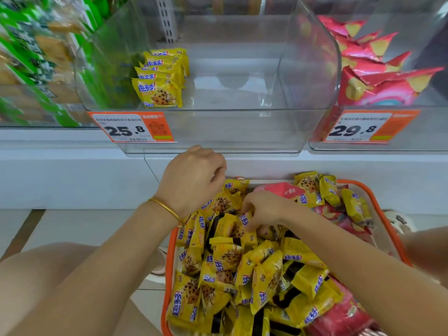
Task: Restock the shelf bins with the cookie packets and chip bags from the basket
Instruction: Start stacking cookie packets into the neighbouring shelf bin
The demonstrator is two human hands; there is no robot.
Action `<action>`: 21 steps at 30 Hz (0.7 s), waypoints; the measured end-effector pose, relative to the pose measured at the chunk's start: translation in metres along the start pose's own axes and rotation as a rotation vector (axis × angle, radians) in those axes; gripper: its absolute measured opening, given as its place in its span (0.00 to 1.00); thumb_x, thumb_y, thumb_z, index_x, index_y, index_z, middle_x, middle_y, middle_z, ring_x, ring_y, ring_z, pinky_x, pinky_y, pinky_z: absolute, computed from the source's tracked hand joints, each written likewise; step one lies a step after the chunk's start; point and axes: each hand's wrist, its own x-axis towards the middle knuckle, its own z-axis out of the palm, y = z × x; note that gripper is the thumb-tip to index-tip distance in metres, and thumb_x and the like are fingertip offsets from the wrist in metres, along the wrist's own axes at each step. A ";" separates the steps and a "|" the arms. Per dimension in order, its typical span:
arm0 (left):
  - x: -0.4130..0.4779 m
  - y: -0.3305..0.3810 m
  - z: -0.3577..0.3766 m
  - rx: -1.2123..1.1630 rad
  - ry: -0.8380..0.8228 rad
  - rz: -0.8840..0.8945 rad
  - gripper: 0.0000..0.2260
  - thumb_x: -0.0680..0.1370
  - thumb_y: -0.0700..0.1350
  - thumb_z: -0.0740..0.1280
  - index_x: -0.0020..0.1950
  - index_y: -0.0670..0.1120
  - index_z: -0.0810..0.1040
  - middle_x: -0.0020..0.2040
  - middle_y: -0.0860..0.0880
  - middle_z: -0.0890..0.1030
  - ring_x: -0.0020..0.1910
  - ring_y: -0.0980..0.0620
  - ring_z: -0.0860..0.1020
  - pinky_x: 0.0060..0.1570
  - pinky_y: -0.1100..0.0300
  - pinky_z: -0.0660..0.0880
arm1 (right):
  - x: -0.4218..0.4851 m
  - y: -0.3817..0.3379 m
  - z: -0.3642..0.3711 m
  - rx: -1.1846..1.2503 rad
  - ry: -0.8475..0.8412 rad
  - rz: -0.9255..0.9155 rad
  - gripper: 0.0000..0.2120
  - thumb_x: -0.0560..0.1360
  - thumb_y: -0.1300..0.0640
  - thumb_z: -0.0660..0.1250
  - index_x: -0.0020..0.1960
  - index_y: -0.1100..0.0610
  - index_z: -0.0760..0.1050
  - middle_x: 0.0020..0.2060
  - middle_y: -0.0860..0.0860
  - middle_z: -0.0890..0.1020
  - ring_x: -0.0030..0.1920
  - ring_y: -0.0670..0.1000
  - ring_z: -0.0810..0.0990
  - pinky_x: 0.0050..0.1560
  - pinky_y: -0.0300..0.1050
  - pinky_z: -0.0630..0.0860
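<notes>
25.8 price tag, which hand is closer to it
Left. The left hand is just below and right of the 25.8 price tag; the right hand is lower and farther right, among the yellow cookie packets in the basket.

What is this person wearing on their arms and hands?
Nothing covers them: both forearms are bare, with no sleeves in view, and neither the left hand nor the right hand has a glove. The only thing worn is a thin gold bangle around the left wrist. No watch shows.
</notes>
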 end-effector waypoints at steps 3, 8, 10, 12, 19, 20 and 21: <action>-0.002 0.003 0.002 -0.008 -0.026 0.042 0.10 0.75 0.45 0.60 0.41 0.46 0.80 0.38 0.50 0.80 0.42 0.47 0.76 0.39 0.54 0.74 | -0.011 0.011 -0.013 0.145 0.104 -0.016 0.18 0.72 0.67 0.70 0.60 0.59 0.73 0.40 0.49 0.75 0.32 0.46 0.80 0.34 0.37 0.79; -0.002 0.008 0.008 -0.195 -0.215 -0.012 0.13 0.78 0.49 0.65 0.61 0.48 0.77 0.57 0.50 0.78 0.58 0.51 0.72 0.57 0.58 0.68 | -0.036 0.020 -0.036 0.238 0.226 -0.208 0.17 0.69 0.71 0.70 0.49 0.50 0.76 0.41 0.57 0.77 0.38 0.51 0.78 0.41 0.49 0.79; -0.001 0.013 0.008 -0.301 -0.318 -0.026 0.21 0.78 0.51 0.66 0.69 0.47 0.71 0.64 0.50 0.75 0.64 0.52 0.71 0.60 0.63 0.64 | -0.047 0.013 -0.043 0.232 0.235 -0.320 0.18 0.69 0.72 0.69 0.47 0.49 0.76 0.41 0.56 0.76 0.38 0.49 0.76 0.41 0.46 0.76; -0.001 0.016 0.005 -0.435 -0.395 -0.069 0.21 0.77 0.50 0.67 0.68 0.46 0.72 0.62 0.50 0.76 0.60 0.53 0.74 0.58 0.62 0.68 | -0.057 0.003 -0.049 0.249 0.244 -0.408 0.17 0.71 0.72 0.68 0.49 0.51 0.77 0.40 0.57 0.76 0.36 0.47 0.76 0.39 0.41 0.75; 0.005 0.015 -0.043 -0.921 -0.064 -0.140 0.06 0.72 0.50 0.72 0.44 0.49 0.79 0.37 0.54 0.83 0.36 0.61 0.78 0.38 0.63 0.75 | -0.093 -0.036 -0.071 0.363 0.398 -0.454 0.19 0.71 0.47 0.65 0.60 0.50 0.68 0.41 0.44 0.80 0.35 0.39 0.77 0.35 0.32 0.74; 0.007 0.014 -0.054 -0.977 0.012 -0.144 0.06 0.72 0.50 0.71 0.44 0.50 0.79 0.36 0.57 0.82 0.35 0.63 0.78 0.37 0.66 0.75 | -0.101 -0.046 -0.077 0.326 0.430 -0.464 0.18 0.70 0.47 0.67 0.58 0.49 0.68 0.44 0.45 0.80 0.33 0.39 0.79 0.32 0.33 0.74; 0.010 0.012 -0.064 -0.993 0.100 -0.137 0.06 0.72 0.50 0.70 0.45 0.51 0.78 0.35 0.59 0.82 0.35 0.64 0.77 0.36 0.68 0.74 | -0.107 -0.059 -0.083 0.301 0.481 -0.478 0.17 0.70 0.50 0.70 0.55 0.49 0.68 0.44 0.46 0.80 0.29 0.40 0.78 0.29 0.36 0.75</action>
